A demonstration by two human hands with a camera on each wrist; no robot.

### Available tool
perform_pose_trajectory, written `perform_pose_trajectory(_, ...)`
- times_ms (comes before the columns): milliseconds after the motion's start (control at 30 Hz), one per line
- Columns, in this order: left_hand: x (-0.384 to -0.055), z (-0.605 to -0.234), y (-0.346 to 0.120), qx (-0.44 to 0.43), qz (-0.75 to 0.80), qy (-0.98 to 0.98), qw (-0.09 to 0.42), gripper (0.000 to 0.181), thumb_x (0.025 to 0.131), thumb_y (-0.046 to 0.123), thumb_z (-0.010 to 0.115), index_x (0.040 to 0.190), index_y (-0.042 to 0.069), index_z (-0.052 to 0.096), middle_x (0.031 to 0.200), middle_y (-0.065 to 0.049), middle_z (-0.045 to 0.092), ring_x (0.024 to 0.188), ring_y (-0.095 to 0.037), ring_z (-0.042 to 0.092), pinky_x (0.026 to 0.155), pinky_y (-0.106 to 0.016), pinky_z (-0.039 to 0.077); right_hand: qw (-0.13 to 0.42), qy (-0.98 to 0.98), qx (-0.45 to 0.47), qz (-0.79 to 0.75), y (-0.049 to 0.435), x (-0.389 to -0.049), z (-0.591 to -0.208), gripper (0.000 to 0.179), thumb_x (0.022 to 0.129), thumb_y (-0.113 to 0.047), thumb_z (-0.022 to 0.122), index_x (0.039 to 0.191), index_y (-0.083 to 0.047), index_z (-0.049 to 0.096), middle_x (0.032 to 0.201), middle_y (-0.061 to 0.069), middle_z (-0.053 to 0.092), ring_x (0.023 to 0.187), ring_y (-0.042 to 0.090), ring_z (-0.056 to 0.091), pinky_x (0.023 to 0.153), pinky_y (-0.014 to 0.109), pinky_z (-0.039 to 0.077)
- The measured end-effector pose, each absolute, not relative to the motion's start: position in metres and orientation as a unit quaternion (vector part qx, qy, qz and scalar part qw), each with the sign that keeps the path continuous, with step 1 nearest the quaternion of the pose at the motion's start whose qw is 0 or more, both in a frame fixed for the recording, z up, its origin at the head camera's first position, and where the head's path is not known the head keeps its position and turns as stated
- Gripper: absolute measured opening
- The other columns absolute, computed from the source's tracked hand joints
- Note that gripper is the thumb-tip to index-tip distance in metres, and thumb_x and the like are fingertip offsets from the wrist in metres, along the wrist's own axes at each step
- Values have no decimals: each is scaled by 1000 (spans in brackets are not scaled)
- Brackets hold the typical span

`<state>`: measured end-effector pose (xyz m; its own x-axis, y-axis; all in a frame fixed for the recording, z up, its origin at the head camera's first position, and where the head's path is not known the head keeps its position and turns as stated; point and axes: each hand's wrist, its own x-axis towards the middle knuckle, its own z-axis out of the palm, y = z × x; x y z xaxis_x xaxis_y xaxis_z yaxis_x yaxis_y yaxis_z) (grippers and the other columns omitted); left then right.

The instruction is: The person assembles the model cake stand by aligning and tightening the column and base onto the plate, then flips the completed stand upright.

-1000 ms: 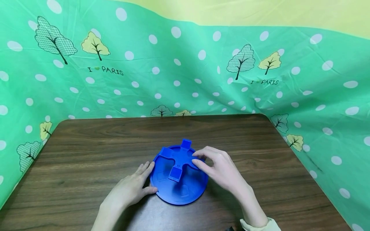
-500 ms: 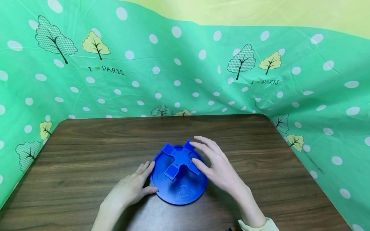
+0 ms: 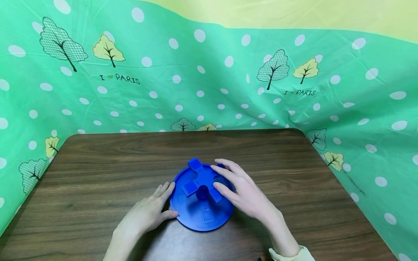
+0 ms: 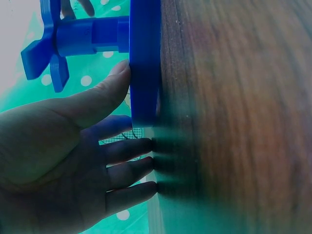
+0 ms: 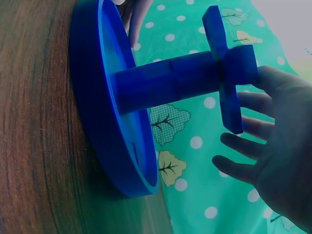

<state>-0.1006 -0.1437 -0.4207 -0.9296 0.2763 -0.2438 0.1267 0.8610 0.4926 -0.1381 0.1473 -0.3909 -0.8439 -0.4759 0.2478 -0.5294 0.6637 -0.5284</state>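
A blue round base (image 3: pixel 192 221) with a raised rim lies on the table. A thick post (image 5: pixel 170 80) rises from it and carries a blue cross-shaped top (image 3: pixel 205 177) with flat, bent arms. My left hand (image 3: pixel 147 214) rests at the base's left edge. In the left wrist view its thumb (image 4: pixel 105 97) presses the rim, while the straight fingers lie beside the base down at the table. My right hand (image 3: pixel 246 194) is at the right of the cross, its thumb touching one arm and its loosely spread fingers partly hiding another arm.
The wooden table (image 3: pixel 114 174) has dark grain. A green curtain (image 3: pixel 212 83) with white dots and printed trees hangs behind and at both sides. A small black object (image 3: pixel 259 259) shows at the bottom edge.
The cross has turned clockwise, as seen from above, on its post. My right hand shifted from gripping one arm to touching the arms with thumb and spread fingers. The left hand stayed put.
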Motion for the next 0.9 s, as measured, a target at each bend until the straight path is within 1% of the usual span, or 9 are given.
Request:
perform_pose_trajectory(100,-101,-421,-144,106,242,952,156,86,92,48,73,161,12,36,167,-18,35,153,-41,36,112,-71,39,56,-912,269,304,148,-138,-390,44,103,-42,62,143,-26,62,150,-6,53,141,18,50,112,48,51)
perform_pose_trajectory(200,-101,-421,-144,104,243,952,157,86,92,48,73,161,13,36,167,-17,34,153,-41,36,112,-72,39,65,-912,264,307,149,-138,-389,40,100,-39,67,138,-25,67,141,-7,58,133,14,55,106,44,55)
perform_pose_trajectory(367,-101,-422,-144,104,242,951,160,86,92,48,73,161,13,35,167,-17,34,154,-41,36,112,-72,38,80,-911,262,308,151,-138,-387,35,96,-33,74,130,-26,72,130,-10,62,123,10,58,96,37,58)
perform_pose_trajectory(600,-101,-421,-144,103,241,952,161,87,92,49,73,162,14,35,168,-17,33,154,-40,35,112,-72,38,81,-907,267,317,152,-137,-385,24,96,-31,74,119,-31,74,118,-16,67,113,5,63,90,33,59)
perform_pose_trajectory(700,-101,-421,-144,104,238,952,160,87,91,49,73,162,14,35,168,-17,33,154,-41,35,111,-73,38,84,-897,280,332,152,-137,-385,17,97,-29,73,114,-31,74,109,-19,69,102,1,63,82,27,58)
perform_pose_trajectory(800,-101,-421,-143,103,237,953,161,87,91,49,73,162,14,35,168,-17,34,154,-41,35,111,-74,38,95,-887,291,346,152,-138,-386,13,97,-26,73,110,-29,75,102,-20,69,93,-1,61,74,22,54)
perform_pose_trajectory(833,-102,-421,-143,102,237,952,162,87,91,49,73,162,14,35,168,-17,34,154,-41,35,111,-74,38,102,-884,294,348,152,-138,-386,13,97,-24,74,109,-28,76,101,-19,69,92,-1,60,73,22,54)
perform_pose_trajectory(900,-102,-421,-143,102,238,952,162,87,91,49,73,162,14,35,168,-17,34,154,-41,34,111,-74,37,124,-881,296,347,151,-139,-387,17,95,-19,76,110,-25,76,103,-15,69,96,1,59,76,23,55)
